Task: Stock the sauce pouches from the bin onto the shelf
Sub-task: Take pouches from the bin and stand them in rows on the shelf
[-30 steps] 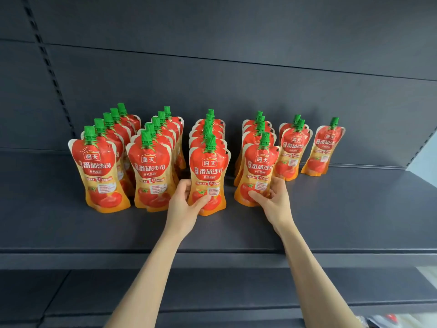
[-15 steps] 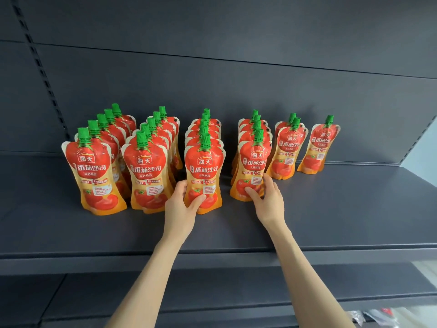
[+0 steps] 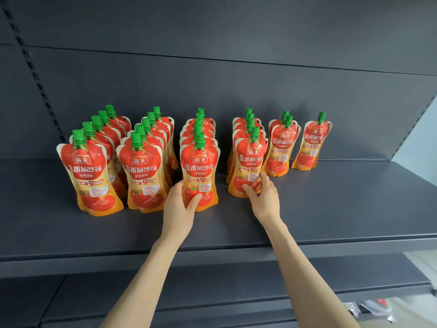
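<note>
Dark shelf (image 3: 331,209): left hand (image 3: 176,209), right hand (image 3: 266,201) fingers each clamped on front pouch (image 3: 199,171).

Probably a shop: slotted shelving (image 3: 331,209) stocked with identical sauce pouches (image 3: 199,166).

There is only one view, from the head camera, facing forward and a little down at the dark grey metal shelf (image 3: 331,209). It stands close, at arm's reach, with wide-angle bending at the edges
</note>
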Demonstrator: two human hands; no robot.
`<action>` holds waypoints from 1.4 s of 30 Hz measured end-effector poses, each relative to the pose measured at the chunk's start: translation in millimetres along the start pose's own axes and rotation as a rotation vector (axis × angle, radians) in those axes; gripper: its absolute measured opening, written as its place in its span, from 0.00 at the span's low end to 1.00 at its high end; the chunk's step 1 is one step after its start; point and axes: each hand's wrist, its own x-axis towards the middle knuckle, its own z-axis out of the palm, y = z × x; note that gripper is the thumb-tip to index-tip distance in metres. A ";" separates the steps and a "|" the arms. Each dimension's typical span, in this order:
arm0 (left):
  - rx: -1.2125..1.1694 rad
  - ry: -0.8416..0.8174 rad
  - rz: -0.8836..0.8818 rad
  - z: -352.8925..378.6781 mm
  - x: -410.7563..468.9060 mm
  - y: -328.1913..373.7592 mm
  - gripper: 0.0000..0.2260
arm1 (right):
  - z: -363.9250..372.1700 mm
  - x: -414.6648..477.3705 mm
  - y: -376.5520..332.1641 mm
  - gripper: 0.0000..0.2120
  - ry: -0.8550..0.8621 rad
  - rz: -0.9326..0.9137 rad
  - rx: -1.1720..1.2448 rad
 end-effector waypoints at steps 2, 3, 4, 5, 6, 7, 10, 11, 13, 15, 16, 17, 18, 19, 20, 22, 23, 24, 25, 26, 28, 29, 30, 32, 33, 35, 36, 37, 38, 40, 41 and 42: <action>0.052 0.008 -0.006 -1.4 -4.7 1.3 0.24 | -2.9 -4.4 -2.1 0.31 0.005 0.010 0.002; 0.068 0.008 -0.015 -2.3 -8.1 1.9 0.25 | -4.8 -7.9 -2.4 0.31 0.014 0.011 -0.002; 0.085 0.009 -0.023 -3.2 -12.8 2.5 0.26 | -7.1 -12.7 -2.2 0.30 0.027 0.006 -0.005; 0.102 0.017 -0.026 -4.2 -18.3 3.0 0.26 | -9.8 -18.6 -1.5 0.28 0.045 -0.007 -0.005; 0.115 0.030 -0.021 -5.2 -24.5 3.5 0.26 | -13.0 -25.6 -0.7 0.26 0.064 -0.022 0.000; 0.119 0.043 -0.006 -6.1 -30.9 4.1 0.24 | -17.0 -33.6 0.1 0.24 0.081 -0.032 0.011; 0.094 0.038 0.046 -6.4 -50.3 10.5 0.19 | -32.4 -58.9 2.8 0.18 0.119 -0.039 0.043; 0.086 0.025 0.061 -5.1 -56.8 14.8 0.18 | -39.1 -67.2 4.5 0.16 0.131 -0.043 0.038; 0.064 -0.012 0.114 -0.2 -69.9 25.6 0.15 | -54.6 -84.4 8.7 0.12 0.158 -0.053 0.033; 0.044 -0.068 0.179 7.7 -82.2 39.5 0.14 | -72.9 -103.0 14.4 0.09 0.189 -0.055 0.029; 0.033 -0.104 0.206 13.1 -89.0 47.3 0.13 | -82.9 -113.1 19.2 0.09 0.208 -0.053 0.018; 0.018 -0.143 0.231 19.4 -96.4 55.1 0.13 | -93.3 -123.7 25.3 0.08 0.226 -0.050 -0.001; 0.000 -0.185 0.255 26.8 -105.3 62.8 0.12 | -104.6 -135.0 33.1 0.08 0.240 -0.042 -0.022; -0.015 -0.226 0.280 35.0 -115.4 70.3 0.11 | -116.5 -147.4 41.8 0.08 0.249 -0.026 -0.038; -0.022 -0.267 0.305 43.8 -127.0 77.4 0.11 | -129.1 -160.6 51.3 0.08 0.255 -0.005 -0.050; -0.030 -0.357 0.342 65.9 -154.9 91.0 0.10 | -157.5 -190.4 73.7 0.09 0.262 0.048 -0.071; -0.037 -0.406 0.343 78.6 -170.9 96.8 0.10 | -172.5 -206.0 86.3 0.09 0.266 0.078 -0.083; -0.047 -0.451 0.337 91.9 -188.5 102.3 0.09 | -187.9 -222.1 99.6 0.08 0.276 0.107 -0.100; -0.061 -0.492 0.331 106.3 -207.2 108.1 0.09 | -204.0 -238.3 113.4 0.08 0.287 0.139 -0.118; -0.076 -0.531 0.325 121.9 -228.6 114.6 0.09 | -221.8 -255.9 127.8 0.07 0.293 0.175 -0.136; -0.088 -0.595 0.315 149.8 -270.6 125.8 0.08 | -253.5 -289.2 153.6 0.07 0.284 0.235 -0.165; -0.092 -0.631 0.313 163.6 -292.2 131.4 0.08 | -269.0 -306.4 166.4 0.08 0.282 0.267 -0.178; -0.095 -0.672 0.307 176.9 -313.0 136.6 0.08 | -283.5 -322.4 179.2 0.08 0.285 0.300 -0.183; -0.085 -0.758 0.313 202.8 -351.3 146.4 0.08 | -310.1 -352.6 205.6 0.07 0.305 0.358 -0.179; -0.081 -0.804 0.326 214.5 -367.9 150.5 0.08 | -321.2 -365.9 218.1 0.07 0.315 0.394 -0.187; -0.073 -0.907 0.306 234.6 -396.0 158.5 0.08 | -339.6 -389.6 241.5 0.07 0.309 0.483 -0.190; -0.068 -0.953 0.284 243.9 -407.3 161.5 0.08 | -347.3 -399.0 252.5 0.07 0.303 0.524 -0.175; -0.065 -0.991 0.264 253.5 -416.8 163.8 0.08 | -354.0 -407.0 263.1 0.08 0.302 0.562 -0.156; -0.060 -1.025 0.247 263.0 -424.9 165.8 0.08 | -360.3 -413.0 273.1 0.08 0.304 0.592 -0.137; -0.041 -1.087 0.227 284.4 -436.7 169.6 0.08 | -372.1 -420.0 293.0 0.08 0.322 0.633 -0.108; -0.026 -1.116 0.220 295.7 -440.8 171.4 0.08 | -377.5 -421.1 302.7 0.08 0.332 0.653 -0.098; -0.012 -1.145 0.211 307.7 -444.2 173.3 0.09 | -382.6 -421.1 312.7 0.08 0.340 0.678 -0.089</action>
